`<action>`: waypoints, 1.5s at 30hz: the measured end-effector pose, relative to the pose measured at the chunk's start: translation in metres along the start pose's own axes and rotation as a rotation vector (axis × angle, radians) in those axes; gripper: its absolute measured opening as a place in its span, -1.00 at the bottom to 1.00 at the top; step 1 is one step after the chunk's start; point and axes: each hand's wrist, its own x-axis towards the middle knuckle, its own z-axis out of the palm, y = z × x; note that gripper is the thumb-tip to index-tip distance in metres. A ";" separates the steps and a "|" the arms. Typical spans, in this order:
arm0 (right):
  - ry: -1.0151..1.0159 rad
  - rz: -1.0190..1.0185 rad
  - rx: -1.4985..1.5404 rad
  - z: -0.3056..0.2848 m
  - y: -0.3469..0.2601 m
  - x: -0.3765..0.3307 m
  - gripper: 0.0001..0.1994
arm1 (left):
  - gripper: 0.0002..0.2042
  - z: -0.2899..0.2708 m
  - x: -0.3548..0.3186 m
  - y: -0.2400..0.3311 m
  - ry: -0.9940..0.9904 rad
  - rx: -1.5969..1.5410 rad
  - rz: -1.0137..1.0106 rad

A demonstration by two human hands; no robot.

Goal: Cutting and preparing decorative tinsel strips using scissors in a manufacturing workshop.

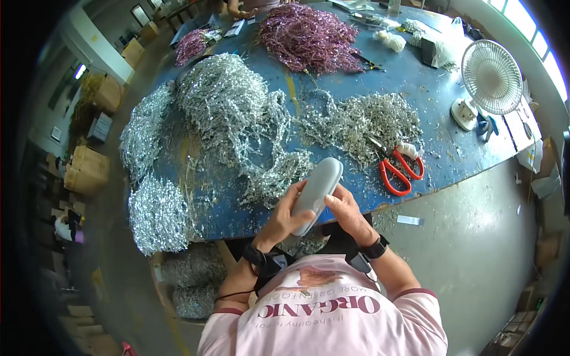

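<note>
Between my two hands, close to the table's front edge, is a pale grey, rounded, oblong case point(321, 188) that looks like a glasses case, tilted with its upper end to the right. My left hand point(287, 215) wraps its left side, thumb across the lower part. Along the other side, my right hand point(349, 217) grips it with the thumb near its edge. The case appears closed. Silver tinsel strands point(279, 181) lie just beyond my left hand. Red-handled scissors point(396, 172) rest on the table to the right, beside a small roll of white string point(407, 150).
The blue table point(427, 133) carries a large silver tinsel heap point(222, 98), a duller tinsel pile point(380, 121) and pink tinsel point(309, 37). A white fan point(491, 77) stands at the right. At the far side another person's hand point(240, 12) shows. Bundled tinsel point(157, 216) overhangs the left edge.
</note>
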 end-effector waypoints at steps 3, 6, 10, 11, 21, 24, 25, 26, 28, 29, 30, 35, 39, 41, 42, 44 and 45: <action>0.121 -0.032 -0.196 0.004 -0.002 0.001 -0.44 | -0.46 0.009 0.003 0.022 0.075 0.407 0.069; 0.145 -0.029 -0.082 -0.009 0.005 0.003 -0.42 | -0.52 0.009 0.005 0.018 0.093 0.018 -0.131; 0.210 0.008 0.165 -0.014 0.007 0.000 -0.43 | -0.64 0.000 0.018 0.013 0.280 0.037 -0.090; 0.252 0.007 0.093 -0.012 -0.001 0.001 -0.43 | -0.64 -0.004 0.022 0.009 0.284 0.034 -0.092; 0.182 -0.445 -1.536 -0.034 -0.025 0.018 -0.52 | -0.66 -0.014 0.053 0.019 0.199 0.614 -0.126; 0.003 -0.556 -1.434 -0.031 -0.031 0.028 -0.78 | -0.68 -0.018 0.053 -0.006 0.304 0.767 0.183; 0.058 -0.496 -1.356 -0.032 -0.031 0.029 -0.79 | -0.71 -0.012 0.054 0.001 0.373 0.811 0.316; 0.112 -0.436 -1.277 -0.032 -0.033 0.032 -0.80 | -0.71 -0.013 0.053 0.003 0.374 0.810 0.316; 0.192 -0.571 -1.206 -0.029 -0.038 0.034 -0.82 | -0.77 -0.016 0.048 0.006 0.426 0.961 0.604; 0.295 -0.464 -1.093 -0.028 -0.040 0.034 -0.84 | -0.81 -0.012 0.042 0.014 0.473 0.958 0.623; 0.393 -0.357 -0.978 -0.028 -0.040 0.034 -0.86 | -0.81 -0.011 0.036 0.010 0.473 0.960 0.622; 0.630 -0.285 -1.037 -0.061 -0.048 0.049 -0.81 | -0.77 0.001 0.026 0.003 0.255 1.037 0.484; 0.775 -0.603 -1.324 -0.057 -0.050 0.044 -0.77 | -0.71 0.004 0.032 0.001 0.192 1.249 0.360; 0.570 -0.673 -1.294 -0.048 -0.051 0.031 -0.77 | -0.73 0.002 0.035 -0.004 0.191 1.276 0.321; 0.369 -0.739 -1.254 -0.041 -0.052 0.023 -0.76 | -0.77 0.000 0.037 -0.009 0.254 1.284 0.326; 0.332 -0.721 -1.258 -0.029 -0.055 0.008 -0.77 | -0.80 0.001 0.040 -0.010 0.312 1.284 0.337; 0.336 -0.712 -1.262 -0.029 -0.055 0.004 -0.77 | -0.84 0.002 0.041 -0.004 0.351 1.121 0.338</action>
